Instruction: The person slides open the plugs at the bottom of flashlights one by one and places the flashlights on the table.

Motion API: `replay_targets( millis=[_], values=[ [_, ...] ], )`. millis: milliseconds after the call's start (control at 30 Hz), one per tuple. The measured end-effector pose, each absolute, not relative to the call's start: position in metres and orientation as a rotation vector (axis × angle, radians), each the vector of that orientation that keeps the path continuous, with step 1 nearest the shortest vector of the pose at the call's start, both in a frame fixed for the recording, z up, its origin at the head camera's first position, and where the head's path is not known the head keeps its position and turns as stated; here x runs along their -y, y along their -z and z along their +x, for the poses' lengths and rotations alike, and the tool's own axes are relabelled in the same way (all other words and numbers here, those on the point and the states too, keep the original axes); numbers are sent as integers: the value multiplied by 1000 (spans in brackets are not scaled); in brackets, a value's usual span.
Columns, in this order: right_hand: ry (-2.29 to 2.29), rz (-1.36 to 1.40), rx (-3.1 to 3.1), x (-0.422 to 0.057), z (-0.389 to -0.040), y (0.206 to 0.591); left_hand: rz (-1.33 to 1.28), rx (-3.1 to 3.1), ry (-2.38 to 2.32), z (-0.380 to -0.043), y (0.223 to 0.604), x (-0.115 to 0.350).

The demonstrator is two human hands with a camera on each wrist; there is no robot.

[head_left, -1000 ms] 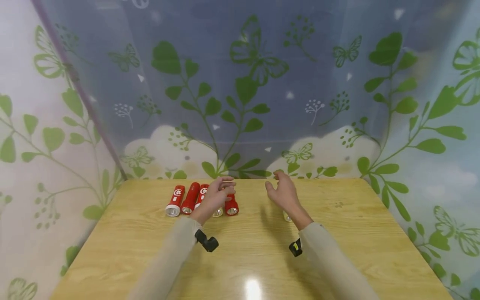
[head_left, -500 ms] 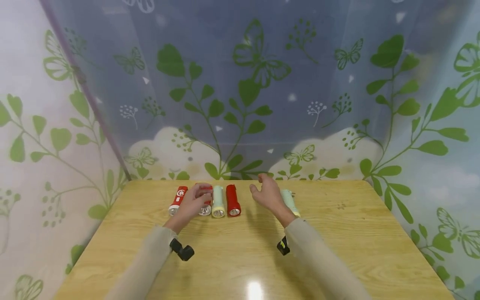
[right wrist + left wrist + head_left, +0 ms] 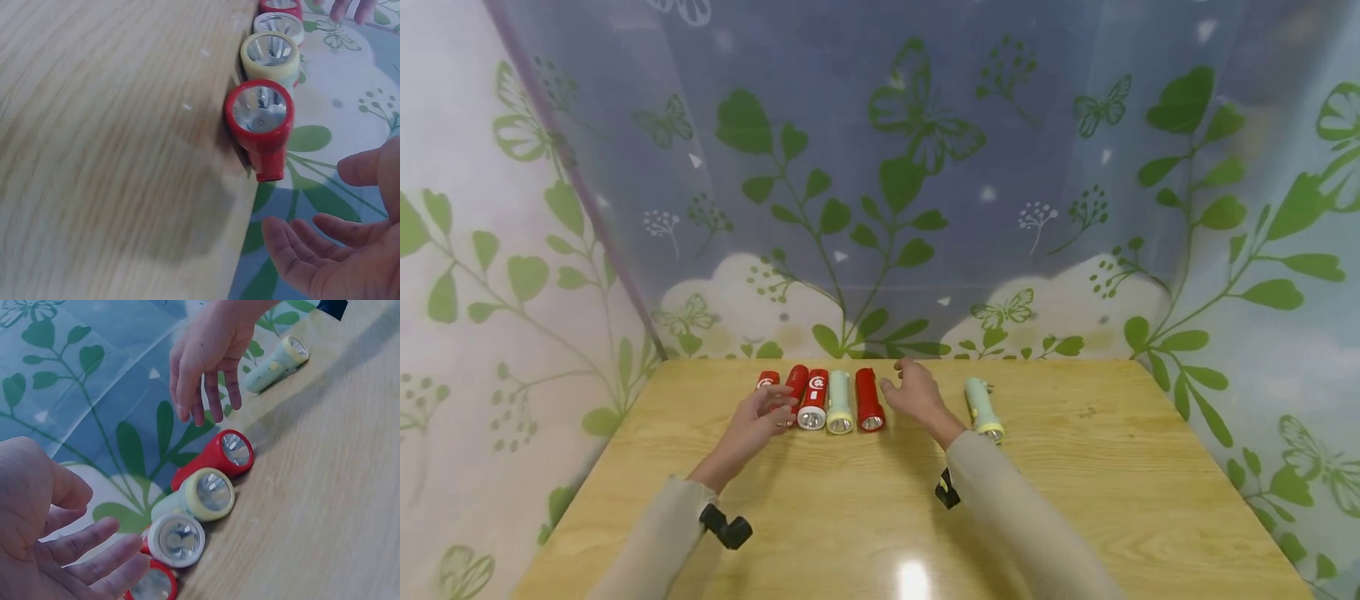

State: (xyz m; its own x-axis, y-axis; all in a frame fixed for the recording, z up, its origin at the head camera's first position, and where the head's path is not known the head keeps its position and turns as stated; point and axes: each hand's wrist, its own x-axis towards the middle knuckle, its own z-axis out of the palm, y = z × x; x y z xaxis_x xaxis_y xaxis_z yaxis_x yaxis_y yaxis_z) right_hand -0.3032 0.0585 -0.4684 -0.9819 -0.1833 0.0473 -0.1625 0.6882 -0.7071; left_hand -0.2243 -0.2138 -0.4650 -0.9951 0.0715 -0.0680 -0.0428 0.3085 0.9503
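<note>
Several flashlights lie in a row near the table's back edge, lenses toward me. From the left come a red one with a white rim (image 3: 767, 379), a red one (image 3: 797, 382), another red one with a white rim (image 3: 816, 398), a mint-green one (image 3: 839, 402) and a red one (image 3: 869, 400). A second mint-green flashlight (image 3: 982, 407) lies apart at the right. My left hand (image 3: 748, 429) hovers at the row's left end, partly covering the two leftmost. Beside the rightmost red flashlight, my right hand (image 3: 919, 398) is held loosely. Neither hand holds anything.
The wooden table (image 3: 865, 517) ends at a hanging cloth (image 3: 925, 250) printed with leaves and butterflies, which also runs along both sides. A small black camera is worn on each wrist (image 3: 726, 527).
Both hands have moved left: my left hand along the row toward its left end, my right hand from near the separate mint-green flashlight toward the row. The flashlights appear to stay in place.
</note>
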Motion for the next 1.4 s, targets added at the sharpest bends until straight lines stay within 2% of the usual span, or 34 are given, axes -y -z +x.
replay_targets(
  millis=[733,1400],
  values=[
    [1002,-205,-2879,-19,-301,489,-56,-2450,-1762,-199,478,235],
    [1167,-49,-2751,-22,-303,492,-73,-2387,-1787,-194,485,237]
  ],
)
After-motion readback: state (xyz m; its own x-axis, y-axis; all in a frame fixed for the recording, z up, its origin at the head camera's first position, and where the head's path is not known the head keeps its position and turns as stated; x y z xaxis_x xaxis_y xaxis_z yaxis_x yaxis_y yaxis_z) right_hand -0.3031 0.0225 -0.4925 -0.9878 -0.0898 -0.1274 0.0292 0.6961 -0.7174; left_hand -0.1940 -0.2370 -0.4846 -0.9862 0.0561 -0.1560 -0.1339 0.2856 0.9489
